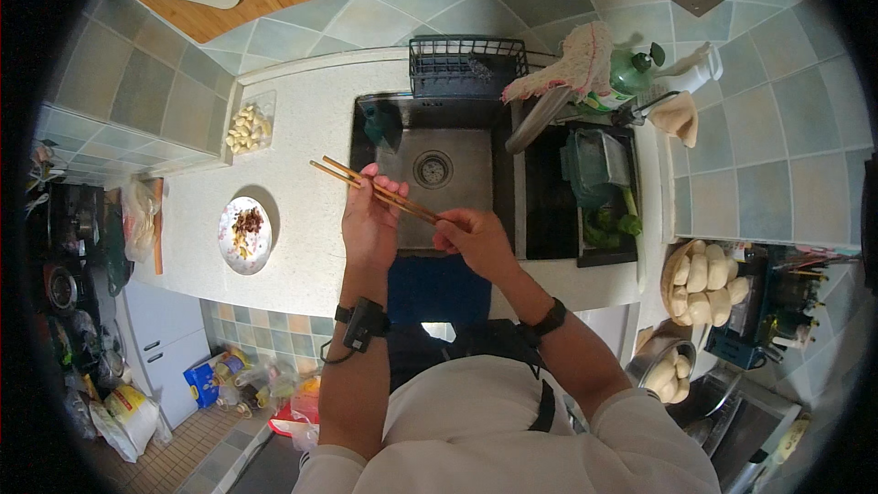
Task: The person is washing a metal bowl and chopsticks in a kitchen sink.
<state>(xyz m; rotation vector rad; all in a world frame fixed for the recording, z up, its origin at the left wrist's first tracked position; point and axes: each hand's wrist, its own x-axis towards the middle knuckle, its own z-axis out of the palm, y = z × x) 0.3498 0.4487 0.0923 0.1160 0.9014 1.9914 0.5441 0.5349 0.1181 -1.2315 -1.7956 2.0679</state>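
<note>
A pair of wooden chopsticks (405, 202) spans both hands over the near left part of the stainless steel sink (446, 214). My left hand (374, 213) has its palm turned up, and the chopsticks lie across it, held near the thumb, with two tips sticking out to the left. My right hand (473, 237) pinches the other end between thumb and fingers. On the white counter to the left stands a patterned plate (257, 257) with small dark chopped pieces and yellowish bits. Behind it is a clear plastic container (267, 101) of peeled garlic cloves (247, 129).
A faucet (535, 125) draped with a cloth (583, 62) reaches over the sink's right side. A black wire rack (466, 65) sits behind. Right of the basin are a glass container (590, 165) and green vegetables (607, 226). A basket of pale buns (706, 281) stands at far right.
</note>
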